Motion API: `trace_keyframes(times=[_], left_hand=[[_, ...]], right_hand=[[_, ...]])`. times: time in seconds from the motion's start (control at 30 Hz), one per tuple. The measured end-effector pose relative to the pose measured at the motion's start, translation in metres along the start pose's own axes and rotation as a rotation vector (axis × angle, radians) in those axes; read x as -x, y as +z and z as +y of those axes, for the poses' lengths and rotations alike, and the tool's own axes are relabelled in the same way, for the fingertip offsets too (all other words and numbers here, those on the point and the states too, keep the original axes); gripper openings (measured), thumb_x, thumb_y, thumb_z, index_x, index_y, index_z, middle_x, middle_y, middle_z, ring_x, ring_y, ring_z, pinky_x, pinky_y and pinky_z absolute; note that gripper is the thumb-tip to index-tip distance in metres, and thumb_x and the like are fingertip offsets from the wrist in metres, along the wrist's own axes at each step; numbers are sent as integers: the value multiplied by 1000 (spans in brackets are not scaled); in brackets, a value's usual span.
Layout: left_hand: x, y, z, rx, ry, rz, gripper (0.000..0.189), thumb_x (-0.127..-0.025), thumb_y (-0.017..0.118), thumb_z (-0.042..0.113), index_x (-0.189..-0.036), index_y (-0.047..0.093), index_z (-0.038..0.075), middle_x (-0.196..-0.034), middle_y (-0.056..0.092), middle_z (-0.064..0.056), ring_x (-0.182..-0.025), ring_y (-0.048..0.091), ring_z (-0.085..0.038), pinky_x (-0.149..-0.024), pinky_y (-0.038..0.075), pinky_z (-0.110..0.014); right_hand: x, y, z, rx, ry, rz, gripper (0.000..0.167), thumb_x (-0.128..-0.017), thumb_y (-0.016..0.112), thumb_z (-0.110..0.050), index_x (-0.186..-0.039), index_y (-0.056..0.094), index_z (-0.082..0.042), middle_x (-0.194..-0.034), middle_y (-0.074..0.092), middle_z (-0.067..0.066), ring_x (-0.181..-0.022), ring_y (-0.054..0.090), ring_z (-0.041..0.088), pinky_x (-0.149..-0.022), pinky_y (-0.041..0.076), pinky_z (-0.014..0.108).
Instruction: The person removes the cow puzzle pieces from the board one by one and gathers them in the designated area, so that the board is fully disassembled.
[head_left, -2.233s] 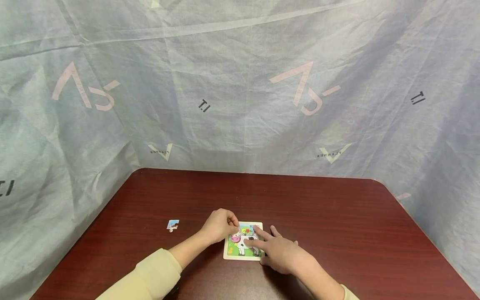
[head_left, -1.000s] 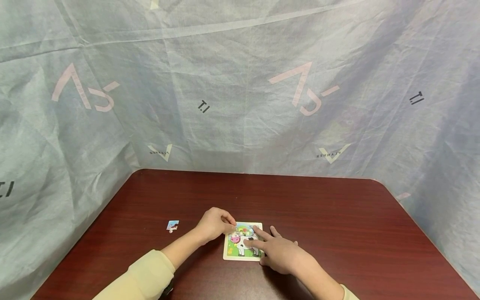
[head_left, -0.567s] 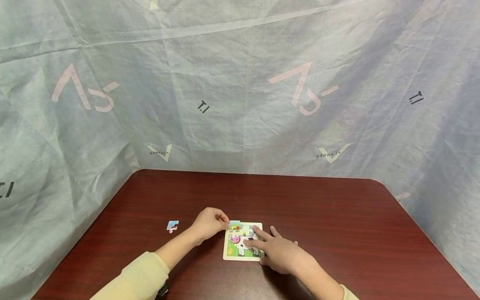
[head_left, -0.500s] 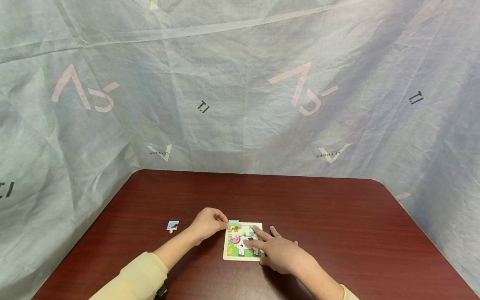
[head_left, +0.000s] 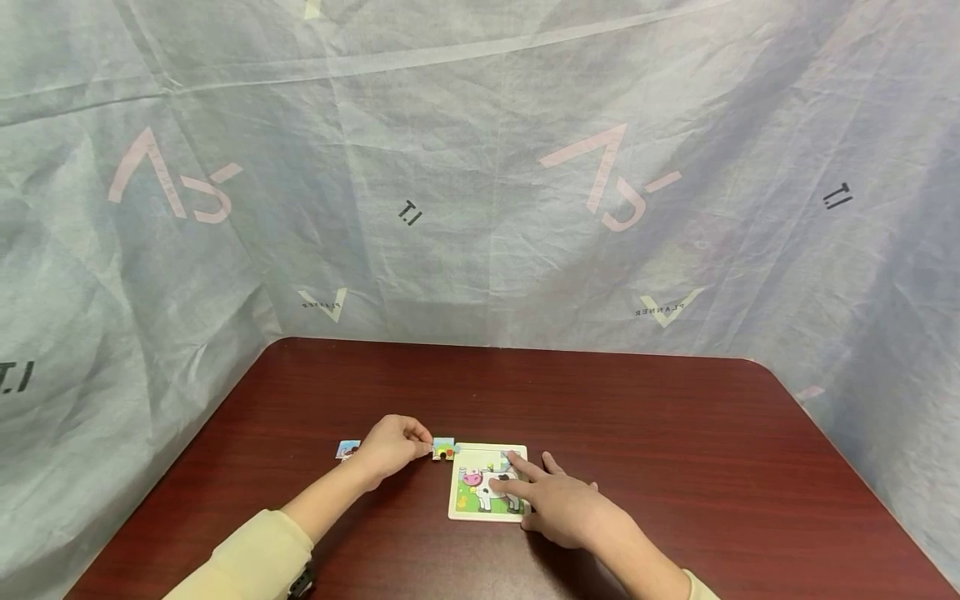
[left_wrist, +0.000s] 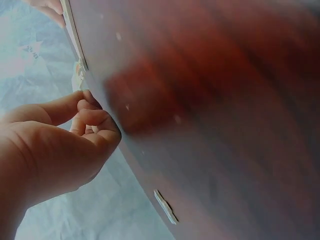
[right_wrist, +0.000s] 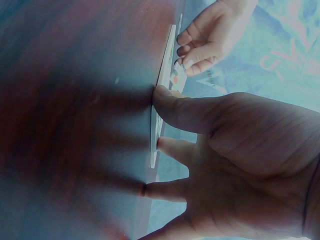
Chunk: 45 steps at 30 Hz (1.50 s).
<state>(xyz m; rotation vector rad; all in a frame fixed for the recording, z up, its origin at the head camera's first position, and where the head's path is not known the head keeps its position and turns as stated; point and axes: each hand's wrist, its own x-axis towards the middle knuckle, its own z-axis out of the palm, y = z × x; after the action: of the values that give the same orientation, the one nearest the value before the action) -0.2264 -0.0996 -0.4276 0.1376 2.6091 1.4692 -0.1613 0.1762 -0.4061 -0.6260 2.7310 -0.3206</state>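
Piece (head_left: 443, 445) at far-left corner of puzzle frame (head_left: 487, 517), tab toward frame; contact not discernible. Pinched at edge away from frame by left hand (head_left: 392, 448), the nearer one. Across frame's right part: right hand (head_left: 561, 505), fingers spread.

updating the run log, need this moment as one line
left hand: pinches piece | right hand: touches board | board: top partly bare | second piece: on table
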Motion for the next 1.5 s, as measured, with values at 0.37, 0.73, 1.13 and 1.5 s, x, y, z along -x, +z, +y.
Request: trace_keyframes(times=[0.37, 0.73, 1.13, 1.5], left_hand=[[4, -21, -8, -26, -59, 31, 4, -90, 70, 5, -94, 71, 4, -93, 63, -5, -86, 54, -23, -75, 45, -38], [9, -38, -15, -29, -69, 47, 7, -92, 68, 6, -97, 71, 3, -102, 66, -7, -95, 56, -25, -81, 46, -44], [13, -48, -21, -35, -77, 64, 8, -92, 68, 6, -98, 72, 2, -102, 67, -8, -96, 58, -26, -81, 46, -43], [14, -51, -25, -45, -89, 76, 7, -91, 68, 6, -97, 72, 2, -101, 66, -8, -92, 56, -25, -78, 46, -40]], right_hand=[[1, 1, -1, -6, -15, 13, 58, -96, 70, -21, -146, 50, -43, -165, 27, -3, -147, 24, 46, -79, 34, 85], [1, -1, -1, -7, -17, 27, 59, -95, 71, -20, -146, 51, -43, -165, 28, -3, -147, 25, 46, -79, 34, 86], [0, 0, -1, -10, -18, 19, 60, -95, 71, -21, -146, 50, -44, -165, 27, -3, -147, 24, 45, -79, 34, 86], [0, 0, -1, -10, -14, 24, 60, -95, 72, -21, -146, 51, -44, -164, 28, -3, -147, 25, 46, -79, 34, 85]])
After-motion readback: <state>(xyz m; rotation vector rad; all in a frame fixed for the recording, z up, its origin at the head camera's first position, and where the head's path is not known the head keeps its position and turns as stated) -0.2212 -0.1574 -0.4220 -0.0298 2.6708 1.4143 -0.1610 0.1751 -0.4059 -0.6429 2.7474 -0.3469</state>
